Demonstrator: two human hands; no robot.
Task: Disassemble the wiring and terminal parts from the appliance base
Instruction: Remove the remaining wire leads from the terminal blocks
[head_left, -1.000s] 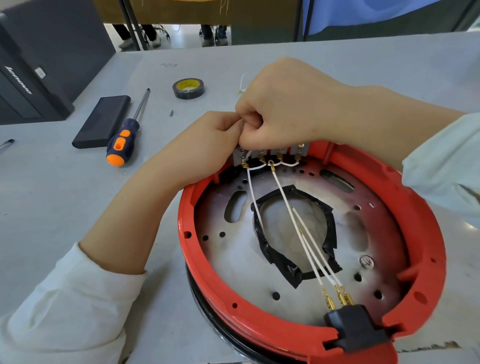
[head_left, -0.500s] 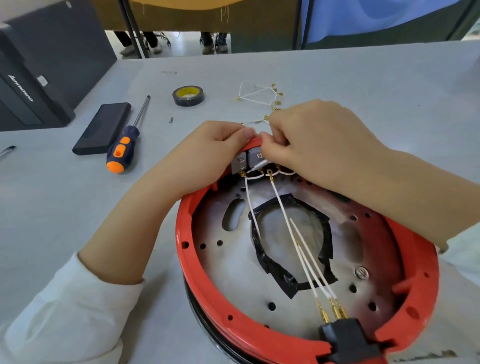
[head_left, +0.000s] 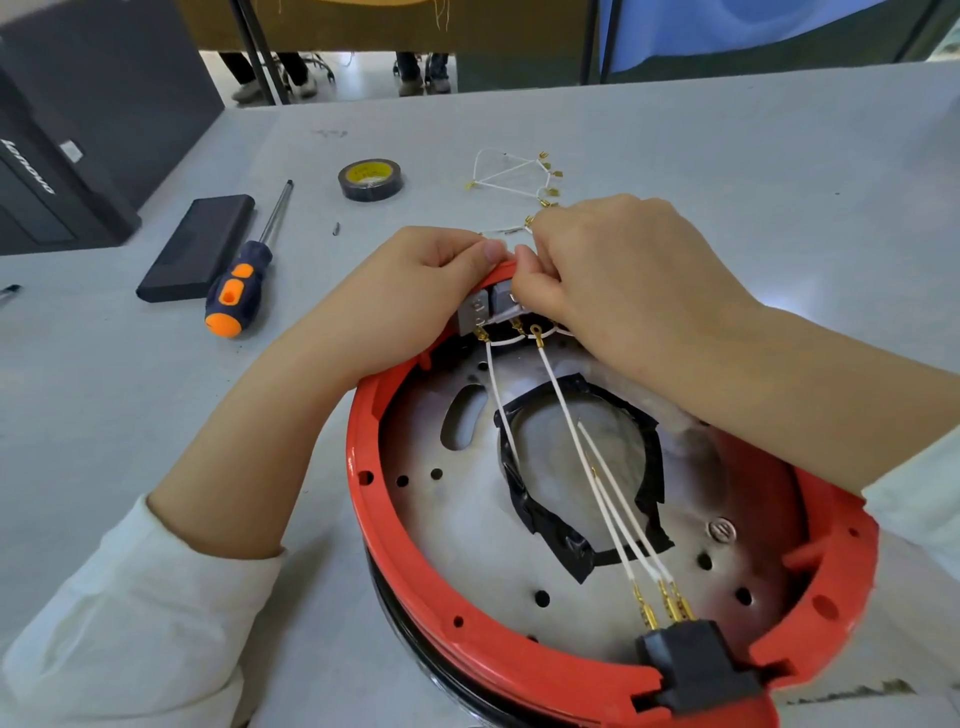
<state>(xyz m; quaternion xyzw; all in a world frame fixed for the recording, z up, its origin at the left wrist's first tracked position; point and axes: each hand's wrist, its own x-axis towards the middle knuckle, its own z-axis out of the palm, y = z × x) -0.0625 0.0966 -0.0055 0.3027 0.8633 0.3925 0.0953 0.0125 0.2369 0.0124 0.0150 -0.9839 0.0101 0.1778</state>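
Both hands (head_left: 519, 291) grip the red base's (head_left: 395, 545) terminal block (head_left: 485, 310).

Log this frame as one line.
left hand: grips base rim | right hand: pinching at terminal block | wires: still attached | loose wires: on table

Two hands: left hand (head_left: 410, 291), right hand (head_left: 618, 275). One red appliance base (head_left: 415, 597), one black plug block (head_left: 696, 665), one screwdriver (head_left: 244, 280), one tape roll (head_left: 370, 179), one black slab (head_left: 200, 247), one loose wire bundle (head_left: 511, 174). Three white wires (head_left: 618, 525) reach the plug block.
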